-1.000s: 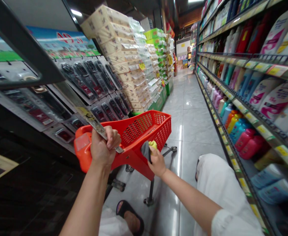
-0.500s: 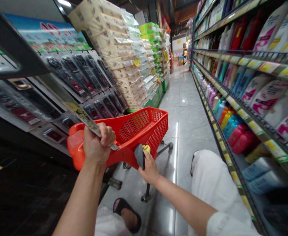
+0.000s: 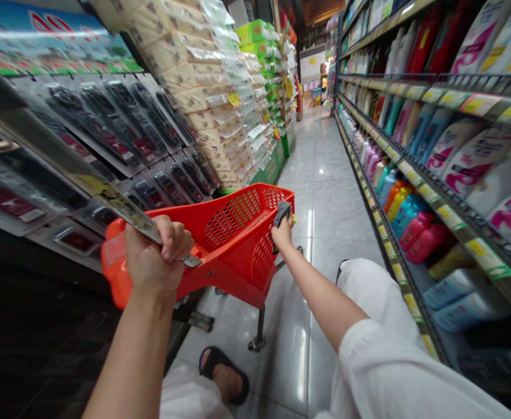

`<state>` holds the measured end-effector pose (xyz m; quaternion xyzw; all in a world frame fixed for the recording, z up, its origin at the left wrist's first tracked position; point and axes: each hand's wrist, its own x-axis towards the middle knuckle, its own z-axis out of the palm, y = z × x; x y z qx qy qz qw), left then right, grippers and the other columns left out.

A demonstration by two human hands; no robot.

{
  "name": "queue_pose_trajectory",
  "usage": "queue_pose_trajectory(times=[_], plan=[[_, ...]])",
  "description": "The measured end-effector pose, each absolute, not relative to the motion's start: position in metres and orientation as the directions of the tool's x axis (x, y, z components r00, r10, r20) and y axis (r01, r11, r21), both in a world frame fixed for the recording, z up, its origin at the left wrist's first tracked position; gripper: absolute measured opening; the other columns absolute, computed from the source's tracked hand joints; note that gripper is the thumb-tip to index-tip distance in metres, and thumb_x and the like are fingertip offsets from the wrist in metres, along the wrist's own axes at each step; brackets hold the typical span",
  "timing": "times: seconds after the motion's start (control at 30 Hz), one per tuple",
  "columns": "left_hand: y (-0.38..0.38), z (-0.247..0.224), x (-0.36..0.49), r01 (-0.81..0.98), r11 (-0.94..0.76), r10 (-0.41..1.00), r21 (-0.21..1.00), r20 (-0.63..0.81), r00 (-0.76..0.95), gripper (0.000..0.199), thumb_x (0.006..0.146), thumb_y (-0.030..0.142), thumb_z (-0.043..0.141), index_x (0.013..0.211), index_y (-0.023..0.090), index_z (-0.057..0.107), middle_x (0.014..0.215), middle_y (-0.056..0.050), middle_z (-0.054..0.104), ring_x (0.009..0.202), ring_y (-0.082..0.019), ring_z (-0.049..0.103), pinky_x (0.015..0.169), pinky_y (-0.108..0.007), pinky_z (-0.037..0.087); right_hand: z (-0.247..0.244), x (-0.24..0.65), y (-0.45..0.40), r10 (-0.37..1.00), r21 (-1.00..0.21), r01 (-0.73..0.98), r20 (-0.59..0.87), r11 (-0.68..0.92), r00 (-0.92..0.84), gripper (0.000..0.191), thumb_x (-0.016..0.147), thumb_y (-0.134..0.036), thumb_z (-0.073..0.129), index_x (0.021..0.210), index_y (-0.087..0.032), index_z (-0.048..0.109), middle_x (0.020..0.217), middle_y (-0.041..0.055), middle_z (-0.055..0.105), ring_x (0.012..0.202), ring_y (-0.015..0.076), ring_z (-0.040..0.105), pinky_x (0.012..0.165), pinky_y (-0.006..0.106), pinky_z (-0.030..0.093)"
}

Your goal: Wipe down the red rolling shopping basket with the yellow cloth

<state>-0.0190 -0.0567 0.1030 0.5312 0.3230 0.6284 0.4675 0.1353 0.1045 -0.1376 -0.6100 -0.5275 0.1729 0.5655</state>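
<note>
A red plastic shopping cart [image 3: 233, 282] with perforated basket sides stands in front of me on a metal frame. My left hand [image 3: 155, 256] is wrapped round a flat metal bar [image 3: 107, 195] that slants from the upper left down to the cart's side. My right hand [image 3: 283, 233] grips a cloth [image 3: 282, 213], grey with a bit of yellow showing, at the outer side of the basket near its far end. The fingers partly hide the cloth, and whether it touches the plastic there is hard to tell.
Packaged goods [image 3: 116, 116] hang on a rack at left, beyond which stand stacked tissue packs [image 3: 207, 99]. Shelves of bottles [image 3: 456, 157] line the right. A tiled aisle floor [image 3: 316, 174] runs ahead. My sandalled foot [image 3: 224, 375] and white-trousered knee are beside the cart.
My right hand has moved forward with the cloth, from the lower near side of the basket to its upper far end. My left hand keeps its grip on the bar.
</note>
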Motion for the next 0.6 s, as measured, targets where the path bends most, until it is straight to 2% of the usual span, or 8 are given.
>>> queue_pose_trajectory(times=[0.1, 0.17, 0.3, 0.37, 0.47, 0.53, 0.6], plan=[[-0.054, 0.103, -0.016, -0.253, -0.353, 0.929, 0.901, 0.370, 0.019, 0.058, 0.097, 0.036, 0.031, 0.045, 0.017, 0.050, 0.034, 0.002, 0.023, 0.031, -0.007, 0.018, 0.033, -0.023, 0.012, -0.145, 0.092, 0.071, 0.849, -0.918, 0.372, 0.302, 0.136, 0.433, 0.079, 0.068, 0.001, 0.041, 0.146, -0.010, 0.036, 0.158, 0.0167, 0.018, 0.149, 0.0253, 0.018, 0.118, 0.043, 0.029], [-0.051, 0.103, -0.016, -0.255, -0.365, 0.923, 0.895, 0.384, 0.028, 0.054, 0.095, 0.036, 0.036, 0.046, 0.017, 0.051, 0.034, 0.003, 0.025, 0.031, -0.007, 0.019, 0.033, -0.022, 0.013, -0.161, 0.064, 0.032, 0.864, -0.915, 0.351, 0.332, 0.197, 0.379, 0.080, 0.068, 0.003, 0.040, 0.147, -0.010, 0.035, 0.161, 0.0157, 0.013, 0.150, 0.0248, 0.013, 0.121, 0.044, 0.024], [-0.046, 0.101, -0.017, -0.241, -0.399, 0.906, 0.885, 0.420, 0.044, 0.047, 0.085, 0.041, 0.052, 0.045, 0.018, 0.052, 0.032, 0.004, 0.026, 0.029, -0.007, 0.019, 0.031, -0.022, 0.013, -0.207, 0.033, -0.035, 0.895, -0.916, 0.242, 0.377, 0.321, 0.240, 0.083, 0.066, 0.005, 0.040, 0.147, -0.012, 0.039, 0.162, 0.0117, 0.010, 0.150, 0.0238, 0.014, 0.124, 0.043, 0.017], [-0.046, 0.101, -0.017, -0.228, -0.400, 0.909, 0.888, 0.416, 0.028, 0.046, 0.084, 0.041, 0.052, 0.044, 0.018, 0.051, 0.032, 0.004, 0.025, 0.029, -0.007, 0.018, 0.031, -0.022, 0.013, -0.226, 0.034, -0.045, 0.906, -0.932, 0.165, 0.355, 0.323, 0.232, 0.083, 0.063, 0.005, 0.042, 0.145, -0.011, 0.042, 0.161, 0.0117, 0.016, 0.150, 0.0229, 0.015, 0.124, 0.042, 0.015], [-0.048, 0.102, -0.015, -0.215, -0.396, 0.915, 0.893, 0.404, -0.009, 0.049, 0.088, 0.039, 0.045, 0.044, 0.019, 0.050, 0.032, 0.004, 0.024, 0.029, -0.007, 0.018, 0.032, -0.022, 0.013, -0.238, 0.053, -0.024, 0.904, -0.946, 0.073, 0.323, 0.315, 0.279, 0.071, 0.063, 0.002, 0.043, 0.131, -0.012, 0.057, 0.151, 0.0125, 0.039, 0.145, 0.0228, 0.028, 0.122, 0.043, 0.020], [-0.049, 0.102, -0.012, -0.213, -0.391, 0.918, 0.895, 0.397, -0.019, 0.051, 0.090, 0.039, 0.041, 0.044, 0.019, 0.050, 0.033, 0.004, 0.024, 0.030, -0.007, 0.018, 0.033, -0.022, 0.013, -0.228, 0.073, 0.008, 0.889, -0.957, 0.044, 0.282, 0.286, 0.360, 0.060, 0.067, -0.001, 0.043, 0.122, -0.014, 0.063, 0.137, 0.0131, 0.052, 0.136, 0.0226, 0.042, 0.119, 0.043, 0.028], [-0.050, 0.102, -0.010, -0.214, -0.390, 0.919, 0.895, 0.393, -0.031, 0.053, 0.092, 0.037, 0.037, 0.044, 0.019, 0.049, 0.033, 0.004, 0.023, 0.030, -0.007, 0.017, 0.033, -0.022, 0.013, -0.209, 0.093, 0.043, 0.847, -0.973, 0.041, 0.219, 0.227, 0.485, 0.061, 0.069, -0.004, 0.043, 0.127, -0.013, 0.058, 0.133, 0.0150, 0.053, 0.129, 0.0229, 0.047, 0.116, 0.044, 0.032]])
